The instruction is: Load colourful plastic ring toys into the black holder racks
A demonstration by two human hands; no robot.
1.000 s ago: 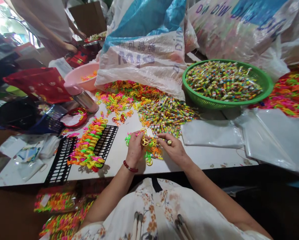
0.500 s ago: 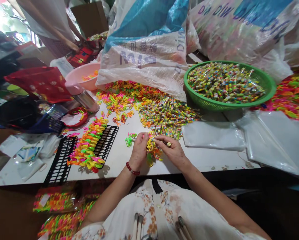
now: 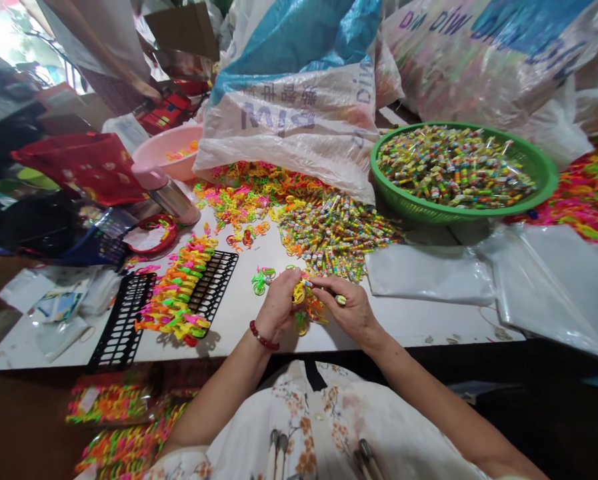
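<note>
My left hand [image 3: 279, 303], with a red bead bracelet at the wrist, is closed on a small yellow plastic toy [image 3: 299, 293]. Facing it, my right hand [image 3: 351, 312] pinches near the toy's top and has a small wrapped candy tube [image 3: 340, 300] tucked in its fingers. How the tube and toy meet is hidden by the fingertips. Orange and green toy pieces [image 3: 315, 310] lie beneath the hands on the white table [image 3: 393, 323]. Left of my left hand is a green bicycle-shaped toy [image 3: 259, 284]. A heap of wrapped candy tubes [image 3: 336, 230] spreads just beyond.
A black plastic rack [image 3: 216, 283] carries a row of colourful toys [image 3: 179, 293] on the left. At the right stand a green basket [image 3: 546, 183] of candy tubes and clear plastic bags [image 3: 429, 273]. A large woven sack [image 3: 289, 100] stands behind. Another person's hand [image 3: 149, 90] shows far left.
My right hand has turned slightly, its knuckles shifting a little right, with the tube still in it. My left hand stays almost in place on the yellow toy.
</note>
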